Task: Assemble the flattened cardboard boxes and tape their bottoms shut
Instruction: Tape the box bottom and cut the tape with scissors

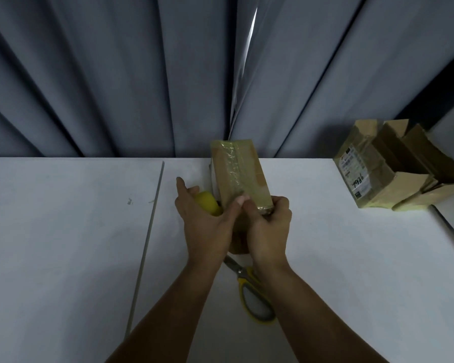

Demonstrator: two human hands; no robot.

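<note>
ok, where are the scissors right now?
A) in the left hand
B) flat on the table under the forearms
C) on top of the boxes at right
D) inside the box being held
B: the scissors lie flat on the table, partly under the forearms, with neither hand on them.

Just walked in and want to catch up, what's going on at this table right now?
A person is working on a small cardboard box over a white table. The left hand grips a yellow-handled tool and presses its thumb on the tape, while the right hand holds the near end. Scissors lie below the arms, and finished boxes sit far right.
</note>
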